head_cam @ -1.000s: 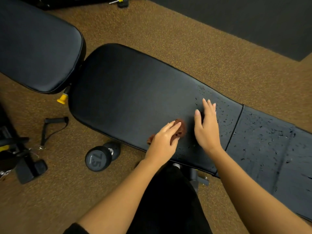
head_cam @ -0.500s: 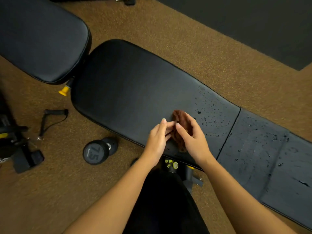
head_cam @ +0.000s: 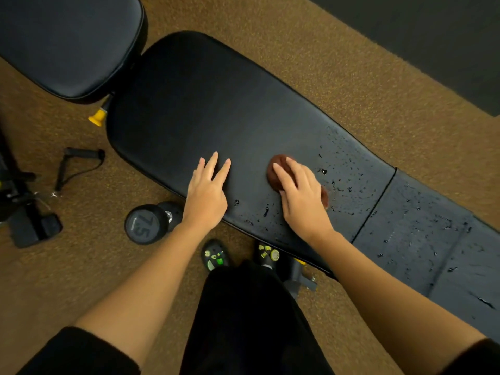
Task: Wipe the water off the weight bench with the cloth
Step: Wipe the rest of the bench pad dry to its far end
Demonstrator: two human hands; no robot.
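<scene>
The black padded weight bench [head_cam: 216,104] runs from upper left to lower right. Water droplets [head_cam: 349,182] speckle its right part and the flatter pad [head_cam: 433,239] beyond the seam. A small brown cloth [head_cam: 276,169] lies bunched on the bench, and my right hand [head_cam: 300,193] presses down on it with fingers laid flat over it; most of the cloth is hidden under the palm. My left hand [head_cam: 208,190] rests flat on the dry pad to the left, fingers spread, holding nothing.
A dumbbell [head_cam: 146,223] marked 75 lies on the brown carpet beside the bench's near edge. A cable handle [head_cam: 78,163] and black equipment [head_cam: 21,212] sit at the left. A second black pad [head_cam: 67,41] fills the upper left. My feet [head_cam: 216,255] stand below the bench.
The cloth passed from my left hand to my right. My right hand now presses it on the bench further right, and my left hand has moved left onto the bare pad.
</scene>
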